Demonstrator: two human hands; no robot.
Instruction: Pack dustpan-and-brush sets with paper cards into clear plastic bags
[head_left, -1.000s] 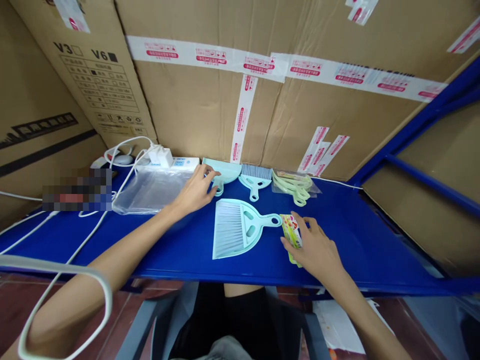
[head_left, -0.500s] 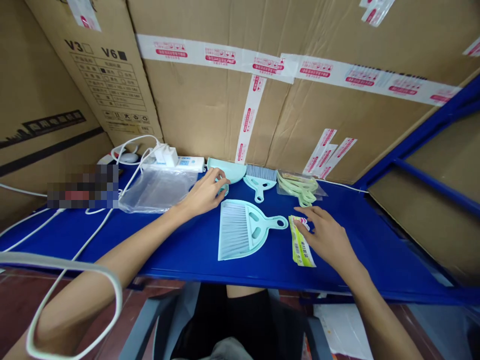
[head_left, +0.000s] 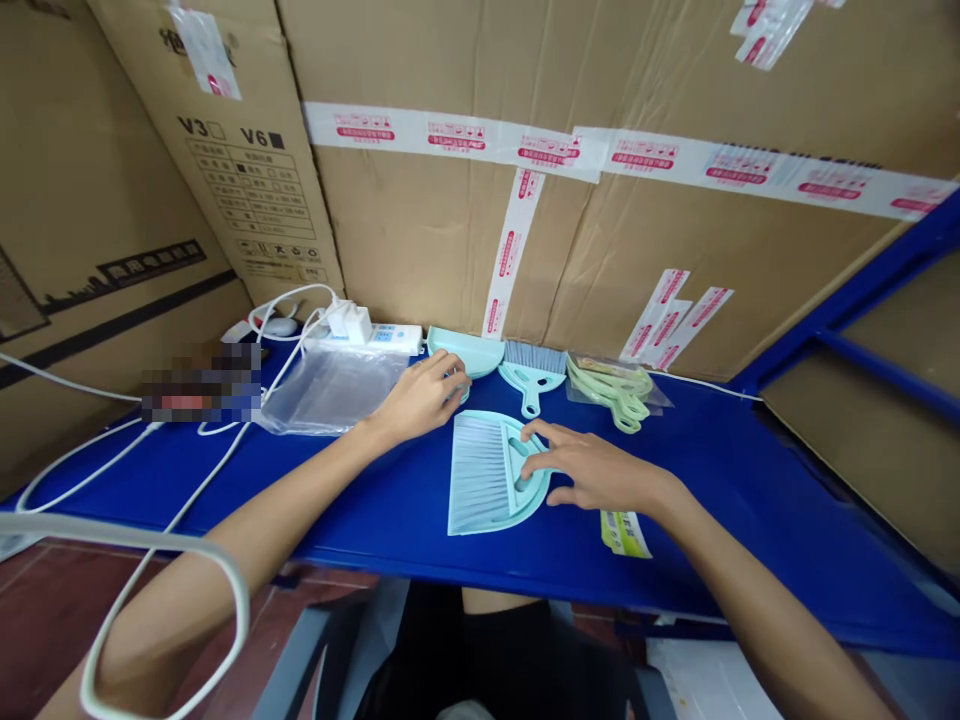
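On the blue table lies a mint dustpan with a brush set in it [head_left: 480, 475], bristles to the left. My right hand [head_left: 581, 465] is over its handle end, fingers apart and curved, holding nothing visible. My left hand [head_left: 427, 395] rests at the handle of another mint dustpan [head_left: 469, 352] farther back, fingers bent over it; the handle is mostly hidden. Beside that pan lies a mint brush [head_left: 532, 375], handle toward me. A green set in a clear bag [head_left: 611, 385] is right of the brush. A yellow-green packet [head_left: 626, 535] lies partly under my right forearm.
A clear plastic bag [head_left: 337, 390] and a white power strip [head_left: 397, 338] with plugs are at the back left. White cables run across the left side. Cardboard [head_left: 420, 230] stands behind the table, and a blue metal frame [head_left: 847, 300] rises at the right.
My right hand has moved left from the yellow-green packet to over the dustpan with the brush. My left hand stays at the rear dustpan's handle. The view has shifted slightly.
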